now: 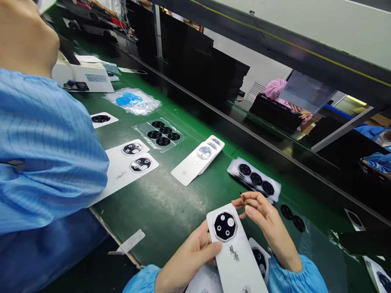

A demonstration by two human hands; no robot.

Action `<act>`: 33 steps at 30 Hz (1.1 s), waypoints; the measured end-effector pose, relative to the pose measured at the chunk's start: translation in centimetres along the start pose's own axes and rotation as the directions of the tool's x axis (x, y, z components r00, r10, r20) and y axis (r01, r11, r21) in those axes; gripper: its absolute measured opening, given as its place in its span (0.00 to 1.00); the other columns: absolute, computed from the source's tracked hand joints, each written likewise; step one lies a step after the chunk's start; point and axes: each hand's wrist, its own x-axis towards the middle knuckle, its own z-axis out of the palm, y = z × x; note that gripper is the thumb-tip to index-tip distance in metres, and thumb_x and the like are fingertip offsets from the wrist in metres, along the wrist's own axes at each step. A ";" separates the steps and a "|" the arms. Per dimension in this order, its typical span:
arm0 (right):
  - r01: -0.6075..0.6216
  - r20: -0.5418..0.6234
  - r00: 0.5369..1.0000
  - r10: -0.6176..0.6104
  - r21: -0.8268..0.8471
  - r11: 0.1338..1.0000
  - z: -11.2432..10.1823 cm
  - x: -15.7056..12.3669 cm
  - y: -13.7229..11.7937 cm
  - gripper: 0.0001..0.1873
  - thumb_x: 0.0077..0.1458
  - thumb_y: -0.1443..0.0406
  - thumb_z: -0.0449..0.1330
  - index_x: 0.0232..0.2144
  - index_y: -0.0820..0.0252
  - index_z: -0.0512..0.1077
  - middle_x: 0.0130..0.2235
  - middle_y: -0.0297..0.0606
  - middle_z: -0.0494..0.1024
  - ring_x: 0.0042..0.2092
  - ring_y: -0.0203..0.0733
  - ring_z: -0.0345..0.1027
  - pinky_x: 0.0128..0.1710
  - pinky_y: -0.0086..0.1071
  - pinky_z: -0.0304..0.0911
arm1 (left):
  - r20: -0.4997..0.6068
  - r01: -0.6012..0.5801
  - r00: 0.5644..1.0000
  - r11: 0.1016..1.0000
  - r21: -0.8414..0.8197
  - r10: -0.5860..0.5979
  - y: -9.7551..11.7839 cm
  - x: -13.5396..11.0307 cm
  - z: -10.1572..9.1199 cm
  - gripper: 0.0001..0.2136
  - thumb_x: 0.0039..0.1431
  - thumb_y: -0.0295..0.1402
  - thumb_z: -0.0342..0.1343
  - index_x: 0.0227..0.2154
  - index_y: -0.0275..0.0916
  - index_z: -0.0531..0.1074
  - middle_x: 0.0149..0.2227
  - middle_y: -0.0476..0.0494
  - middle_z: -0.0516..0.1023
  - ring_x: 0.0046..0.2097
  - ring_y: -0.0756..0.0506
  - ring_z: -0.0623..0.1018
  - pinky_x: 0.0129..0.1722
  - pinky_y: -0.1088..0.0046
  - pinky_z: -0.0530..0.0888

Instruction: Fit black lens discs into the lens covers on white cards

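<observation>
My left hand (195,254) grips a white phone back cover (241,268) by its left edge, thumb on the face. The cover is tilted. It has a black camera lens plate (225,226) with several round holes in a silver surround, and dark lettering below. My right hand (262,217) is by the cover's upper right corner with its fingers pinched. A small dark tip shows at the fingers; what they hold is too small to make out, and I cannot tell whether they touch the cover. Beneath lies another cover (259,260) with a black lens area, partly hidden.
Ahead lie stacked white covers (195,162) and a pile of bagged black lens plates (255,179). Loose lens plates (292,218) lie right; a sheet of them (161,133) lies farther left. A co-worker in blue sleeves (45,154) sits at left beside more covers (122,175).
</observation>
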 end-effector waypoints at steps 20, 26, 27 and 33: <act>-0.102 -0.131 0.987 0.089 -0.094 0.990 -1.0 -2.7 1.8 0.22 0.53 0.50 0.58 0.43 0.59 0.66 0.41 0.45 0.78 0.44 0.49 0.72 0.44 0.39 0.68 | 0.033 0.000 0.999 0.980 0.201 -0.007 2.2 -0.1 -2.1 0.29 0.53 0.40 0.60 0.53 0.40 0.53 0.49 0.36 0.72 0.42 0.41 0.78 0.38 0.66 0.73; -0.098 -0.314 0.944 0.102 0.029 0.995 0.1 -3.7 1.7 0.21 0.50 0.52 0.61 0.40 0.60 0.69 0.36 0.44 0.79 0.37 0.48 0.73 0.40 0.40 0.70 | 0.106 -0.032 0.994 0.944 0.327 -0.003 3.2 0.3 -2.1 0.23 0.57 0.41 0.56 0.52 0.41 0.57 0.46 0.40 0.74 0.42 0.43 0.77 0.39 0.68 0.72; -0.097 -0.327 0.939 0.106 0.042 0.994 0.2 -3.7 1.6 0.21 0.49 0.52 0.62 0.40 0.59 0.69 0.36 0.44 0.79 0.37 0.48 0.73 0.40 0.40 0.70 | 0.106 -0.032 0.994 0.940 0.341 -0.004 3.3 0.3 -2.1 0.23 0.57 0.41 0.56 0.52 0.41 0.57 0.46 0.40 0.73 0.43 0.43 0.76 0.40 0.68 0.72; -0.115 -0.288 0.949 0.128 0.064 0.991 0.1 -3.8 1.7 0.22 0.48 0.50 0.62 0.40 0.58 0.69 0.37 0.44 0.79 0.40 0.49 0.73 0.42 0.39 0.69 | 0.110 -0.010 0.994 0.941 0.337 -0.029 3.4 0.5 -2.2 0.23 0.57 0.40 0.56 0.53 0.41 0.57 0.47 0.38 0.73 0.43 0.43 0.76 0.40 0.68 0.72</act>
